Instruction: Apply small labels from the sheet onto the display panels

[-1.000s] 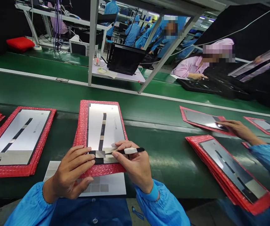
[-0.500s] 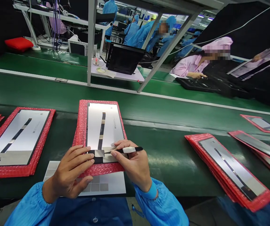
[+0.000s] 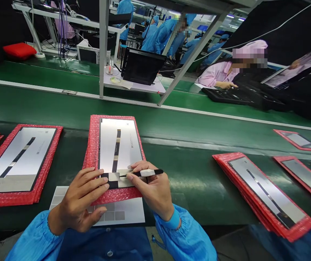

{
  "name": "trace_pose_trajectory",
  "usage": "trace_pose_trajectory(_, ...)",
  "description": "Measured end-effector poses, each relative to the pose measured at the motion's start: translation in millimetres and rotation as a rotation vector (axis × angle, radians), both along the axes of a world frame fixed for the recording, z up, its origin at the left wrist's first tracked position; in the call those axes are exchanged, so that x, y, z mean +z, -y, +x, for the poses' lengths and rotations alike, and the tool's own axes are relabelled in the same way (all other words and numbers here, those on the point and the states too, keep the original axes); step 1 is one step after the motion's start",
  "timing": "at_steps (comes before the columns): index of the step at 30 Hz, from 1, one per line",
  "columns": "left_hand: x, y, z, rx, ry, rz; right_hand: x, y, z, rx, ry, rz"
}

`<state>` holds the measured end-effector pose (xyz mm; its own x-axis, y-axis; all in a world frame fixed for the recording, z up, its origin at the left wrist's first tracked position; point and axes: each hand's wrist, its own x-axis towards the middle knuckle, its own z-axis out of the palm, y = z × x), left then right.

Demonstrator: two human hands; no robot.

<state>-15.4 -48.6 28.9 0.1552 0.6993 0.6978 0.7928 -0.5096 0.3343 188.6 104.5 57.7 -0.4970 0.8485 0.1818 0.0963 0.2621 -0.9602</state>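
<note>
In front of me a display panel (image 3: 125,145), silvery with a dark ribbon cable (image 3: 116,150), lies on a stack of red bubble-wrap sheets (image 3: 112,197). My left hand (image 3: 82,197) rests with fingers stretched over the panel's lower left corner. Pinched in my right hand (image 3: 155,188) is a pair of tweezers (image 3: 151,173) with a dark end and a white grip. Their tip touches the edge of a small grey film patch (image 3: 114,177) near the foot of the ribbon. Beneath the stack lies a white sheet with grey squares (image 3: 114,216).
Another panel on red wrap (image 3: 22,156) lies to the left. A stack of wrapped panels (image 3: 266,192) stands at the right, with more panels (image 3: 307,177) beyond it. Metal posts (image 3: 103,50) rise from the far rail. A co-worker in pink (image 3: 217,74) sits across the line.
My hands and the tweezers hold nearly the same place on the panel. At the far right, a wrapped panel has shifted. A blue-clad person in the background has moved.
</note>
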Motion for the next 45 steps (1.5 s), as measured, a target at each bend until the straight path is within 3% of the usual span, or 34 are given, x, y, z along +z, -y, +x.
trace_pose_trajectory(5,0.4,2,-3,-0.034,-0.088,-0.079,-0.4,0,0,0.002,-0.003,0.005)
trace_pose_trajectory(22,-0.1,1,1,0.014,-0.072,-0.065,-0.2,2,-2,-0.006,0.016,0.024)
trace_pose_trajectory(32,15.4,-5,16,0.064,-0.242,-0.107,1.0,2,-2,-0.003,0.045,-0.013)
trace_pose_trajectory(39,14.5,-4,10,0.065,-0.303,-0.165,2.6,4,-4,-0.022,0.034,-0.021)
trace_pose_trajectory(45,22.0,-7,14,0.091,-0.405,-0.221,-2.5,4,-4,-0.088,-0.070,-0.022)
